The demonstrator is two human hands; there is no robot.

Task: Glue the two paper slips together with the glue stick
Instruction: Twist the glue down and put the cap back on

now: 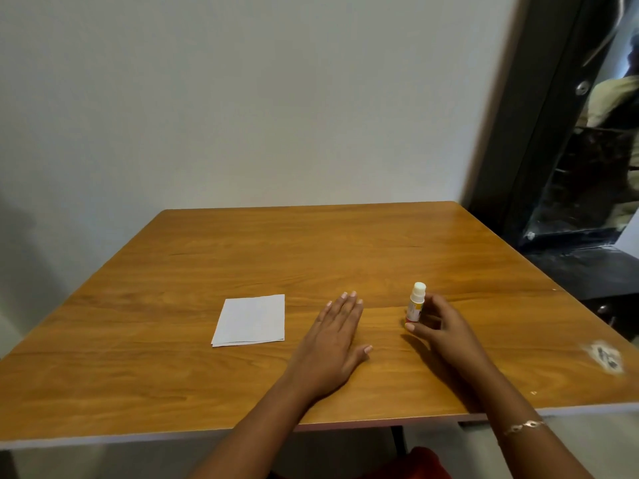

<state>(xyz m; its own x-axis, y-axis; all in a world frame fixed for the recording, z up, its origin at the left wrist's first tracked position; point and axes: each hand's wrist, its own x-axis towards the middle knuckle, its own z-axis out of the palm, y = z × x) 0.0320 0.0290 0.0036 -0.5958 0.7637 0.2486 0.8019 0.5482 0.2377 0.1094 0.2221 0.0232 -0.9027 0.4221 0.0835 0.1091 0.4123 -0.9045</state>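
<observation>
Fingers (438,305) round glue stick (415,307), R hand (446,327)

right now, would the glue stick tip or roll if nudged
Likely tips: the glue stick stands nearly upright, tall and narrow. Once down, its round body would probably roll on the table. The right hand curled round it should steady it.

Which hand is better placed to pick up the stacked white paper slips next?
Left. The left hand lies flat and free on the brown wooden table, next to the white paper slips. The right hand is farther off, holding the upright white-capped glue stick.
</observation>
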